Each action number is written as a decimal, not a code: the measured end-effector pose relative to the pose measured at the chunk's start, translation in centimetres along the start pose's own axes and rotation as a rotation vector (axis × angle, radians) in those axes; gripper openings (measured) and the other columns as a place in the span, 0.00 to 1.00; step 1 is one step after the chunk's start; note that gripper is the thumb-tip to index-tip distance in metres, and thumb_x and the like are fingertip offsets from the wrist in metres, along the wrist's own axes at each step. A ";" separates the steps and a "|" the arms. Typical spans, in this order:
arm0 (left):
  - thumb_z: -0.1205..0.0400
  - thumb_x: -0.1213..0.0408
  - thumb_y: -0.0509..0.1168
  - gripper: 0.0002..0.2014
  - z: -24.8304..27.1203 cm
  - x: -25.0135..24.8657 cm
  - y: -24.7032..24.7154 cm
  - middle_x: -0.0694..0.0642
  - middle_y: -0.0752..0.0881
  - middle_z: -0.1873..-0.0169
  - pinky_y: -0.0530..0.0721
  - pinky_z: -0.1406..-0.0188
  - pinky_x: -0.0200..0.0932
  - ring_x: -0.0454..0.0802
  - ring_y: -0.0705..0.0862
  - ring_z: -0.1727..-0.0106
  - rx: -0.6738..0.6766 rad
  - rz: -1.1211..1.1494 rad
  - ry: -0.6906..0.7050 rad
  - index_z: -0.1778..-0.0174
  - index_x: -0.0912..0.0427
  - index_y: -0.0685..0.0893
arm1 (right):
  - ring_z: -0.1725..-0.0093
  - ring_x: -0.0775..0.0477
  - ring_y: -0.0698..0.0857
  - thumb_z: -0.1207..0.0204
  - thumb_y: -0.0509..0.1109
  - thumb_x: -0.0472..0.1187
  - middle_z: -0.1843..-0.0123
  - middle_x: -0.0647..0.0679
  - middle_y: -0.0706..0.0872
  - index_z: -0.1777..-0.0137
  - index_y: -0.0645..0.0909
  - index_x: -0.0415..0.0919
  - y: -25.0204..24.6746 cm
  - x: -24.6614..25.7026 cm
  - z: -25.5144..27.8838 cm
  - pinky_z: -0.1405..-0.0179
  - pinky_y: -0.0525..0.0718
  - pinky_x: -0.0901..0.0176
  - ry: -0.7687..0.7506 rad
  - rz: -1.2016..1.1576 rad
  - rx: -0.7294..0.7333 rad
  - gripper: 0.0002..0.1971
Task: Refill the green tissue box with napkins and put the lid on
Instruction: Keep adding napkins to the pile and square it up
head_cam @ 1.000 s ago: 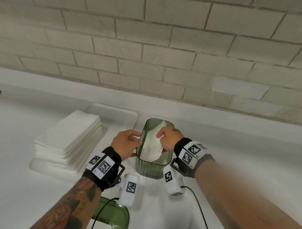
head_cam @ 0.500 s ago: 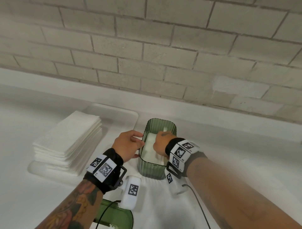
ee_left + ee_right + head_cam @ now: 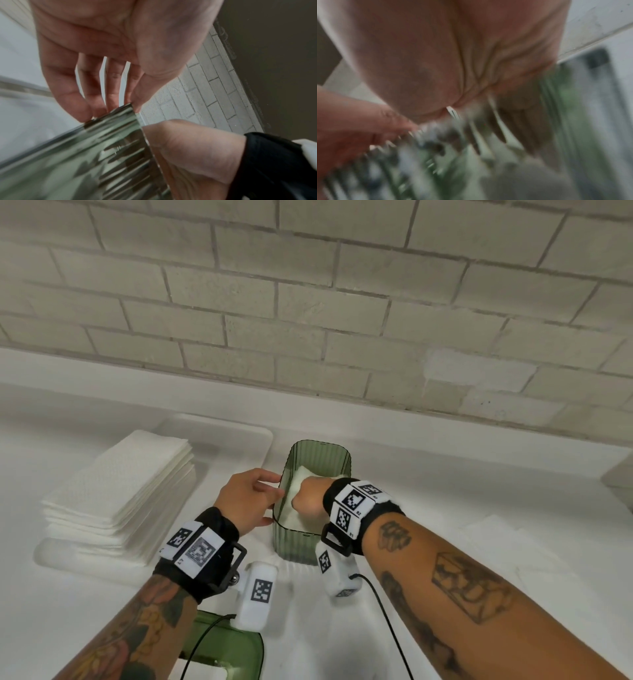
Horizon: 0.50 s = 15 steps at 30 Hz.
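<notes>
The green ribbed tissue box stands open-topped on the white counter, with white napkins inside. My left hand holds its left wall near the rim; the left wrist view shows its fingertips and thumb against the box. My right hand is down inside the box and presses on the napkins. Its fingers look straight in the blurred right wrist view. The green lid lies at the near edge, partly under my left forearm.
A thick stack of white napkins sits on a white tray left of the box. A loose white sheet lies to the right. A brick wall rises behind the counter's ledge.
My right hand has pushed the upright napkin bundle down into the box and now sits deeper in it. The left hand has stayed on the box's left wall.
</notes>
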<state>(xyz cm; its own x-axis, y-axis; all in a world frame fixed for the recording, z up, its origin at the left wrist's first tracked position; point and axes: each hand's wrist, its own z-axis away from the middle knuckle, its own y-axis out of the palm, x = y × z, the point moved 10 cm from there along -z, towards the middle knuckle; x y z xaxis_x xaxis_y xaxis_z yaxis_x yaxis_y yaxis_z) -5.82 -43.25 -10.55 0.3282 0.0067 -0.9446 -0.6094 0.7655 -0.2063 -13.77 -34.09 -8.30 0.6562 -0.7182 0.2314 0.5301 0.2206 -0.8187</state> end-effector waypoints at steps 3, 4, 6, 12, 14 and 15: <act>0.22 0.67 0.71 0.12 0.3 -0.5 -0.3 0.58 0.89 0.54 0.89 0.52 0.54 0.55 0.88 0.51 -0.036 -0.035 0.028 0.43 0.55 0.85 | 0.67 0.47 0.77 0.14 0.54 0.41 0.64 0.44 0.77 0.59 0.76 0.34 -2.5 -0.3 0.7 0.71 0.73 0.59 -0.035 -0.060 -0.087 0.15; 0.22 0.65 0.72 0.12 0.5 -1.2 -0.7 0.55 0.89 0.54 0.89 0.50 0.55 0.54 0.88 0.51 -0.072 -0.086 0.074 0.43 0.54 0.85 | 0.65 0.45 0.79 0.15 0.55 0.41 0.63 0.42 0.79 0.60 0.76 0.33 -3.9 -0.8 1.3 0.69 0.76 0.58 -0.064 -0.111 -0.144 0.16; 0.23 0.60 0.73 0.11 1.1 -3.5 -1.4 0.51 0.89 0.54 0.88 0.46 0.58 0.51 0.88 0.51 -0.154 -0.182 0.190 0.45 0.51 0.86 | 0.53 0.39 0.87 0.17 0.56 0.39 0.52 0.37 0.86 0.50 0.81 0.29 -6.4 -3.0 2.9 0.55 0.88 0.48 -0.102 -0.291 -0.215 0.15; 0.22 0.65 0.72 0.07 3.9 -10.2 3.1 0.50 0.90 0.57 0.88 0.49 0.53 0.50 0.89 0.54 -0.102 -0.117 0.414 0.53 0.47 0.88 | 0.49 0.40 0.91 0.16 0.61 0.41 0.45 0.41 0.88 0.39 0.82 0.38 -10.2 -15.1 8.0 0.46 0.90 0.44 -0.001 -0.627 -0.348 0.13; 0.22 0.67 0.72 0.07 4.7 -11.2 6.5 0.52 0.89 0.59 0.89 0.54 0.50 0.52 0.89 0.56 -0.011 -0.099 0.421 0.54 0.49 0.88 | 0.51 0.41 0.91 0.17 0.62 0.42 0.45 0.41 0.88 0.41 0.82 0.40 -9.4 -19.3 8.6 0.48 0.90 0.46 0.076 -0.622 -0.352 0.11; 0.22 0.68 0.72 0.07 4.9 -11.2 8.4 0.53 0.89 0.59 0.89 0.55 0.49 0.52 0.89 0.56 0.037 -0.107 0.417 0.54 0.50 0.88 | 0.52 0.42 0.91 0.17 0.62 0.41 0.45 0.41 0.88 0.42 0.82 0.40 -8.7 -21.1 8.8 0.50 0.90 0.48 0.114 -0.620 -0.340 0.10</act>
<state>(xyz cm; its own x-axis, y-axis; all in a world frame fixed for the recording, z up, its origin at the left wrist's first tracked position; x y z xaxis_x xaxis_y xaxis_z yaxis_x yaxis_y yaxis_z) -11.07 -33.75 -0.41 0.0637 -0.3289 -0.9422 -0.5592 0.7702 -0.3066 -27.52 -15.01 -1.45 0.2179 -0.7134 0.6660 0.5787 -0.4550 -0.6768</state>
